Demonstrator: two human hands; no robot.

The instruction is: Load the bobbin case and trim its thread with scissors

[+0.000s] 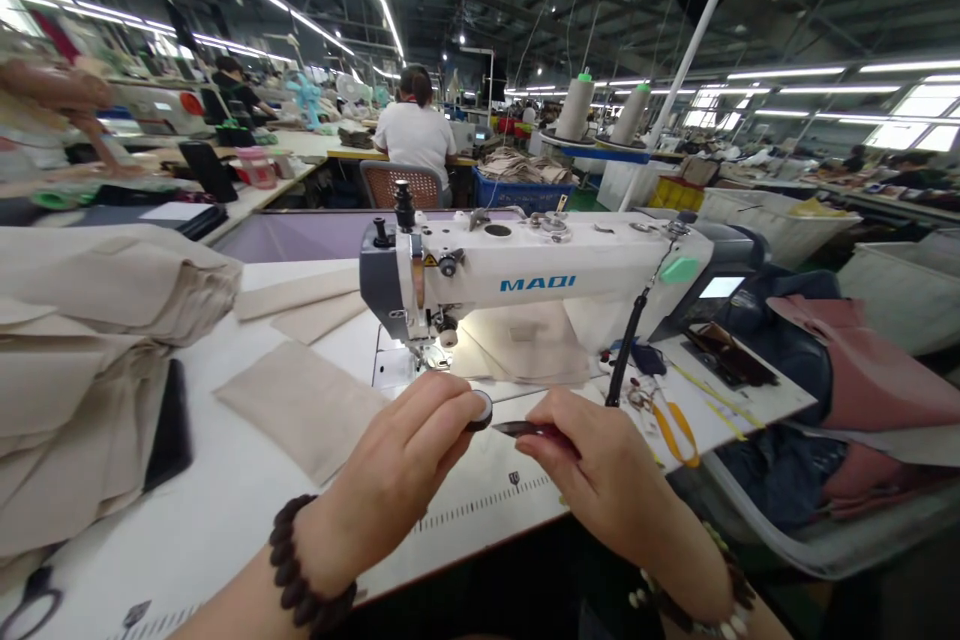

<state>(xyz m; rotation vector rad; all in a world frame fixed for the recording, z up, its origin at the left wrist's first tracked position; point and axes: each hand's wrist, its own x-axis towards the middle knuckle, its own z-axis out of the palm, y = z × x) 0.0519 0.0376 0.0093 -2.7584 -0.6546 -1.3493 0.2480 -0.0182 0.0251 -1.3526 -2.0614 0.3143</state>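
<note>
Head cam: your left hand (pixel 405 460) pinches a small round black-rimmed bobbin (pixel 482 410) at chest height, so your right hand (pixel 592 465), clamped on slim dark metal tweezers (pixel 525 429), can point at it. Beyond lie beige fabric pieces (pixel 300 405) on the white tabletop (pixel 225 500), then the white MAQI sewing machine (pixel 536 282).

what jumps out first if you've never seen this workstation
The white sewing machine dominates the table's centre. Just in front of it, the left hand pinches a small round bobbin while the right hand points a dark, slim pointed tool at it. A tall stack of beige fabric pieces fills the left side.
</note>
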